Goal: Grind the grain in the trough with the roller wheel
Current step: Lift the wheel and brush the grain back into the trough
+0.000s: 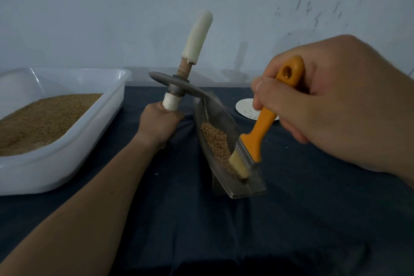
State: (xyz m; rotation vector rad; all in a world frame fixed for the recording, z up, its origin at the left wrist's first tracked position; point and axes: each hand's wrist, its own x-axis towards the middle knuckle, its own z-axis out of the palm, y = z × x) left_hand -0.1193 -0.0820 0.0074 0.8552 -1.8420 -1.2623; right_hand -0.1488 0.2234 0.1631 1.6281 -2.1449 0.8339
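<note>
A narrow metal trough (224, 116) stands on the dark cloth, holding brown grain (216, 141). My left hand (156, 124) grips the lower white handle of the roller wheel (177, 86), which is lifted and tilted; the disc's edge rests on the trough's far end, and its upper white-wrapped handle points up. My right hand (331, 103) holds an orange-handled brush (257, 132), its pale bristles down in the grain near the trough's near end.
A white plastic tub (74, 141) of brown grain sits at the left. A small white dish (246, 107) with a few seeds lies behind the trough, partly hidden by my right hand. A grey wall closes the back; dark cloth (201, 231) covers the table.
</note>
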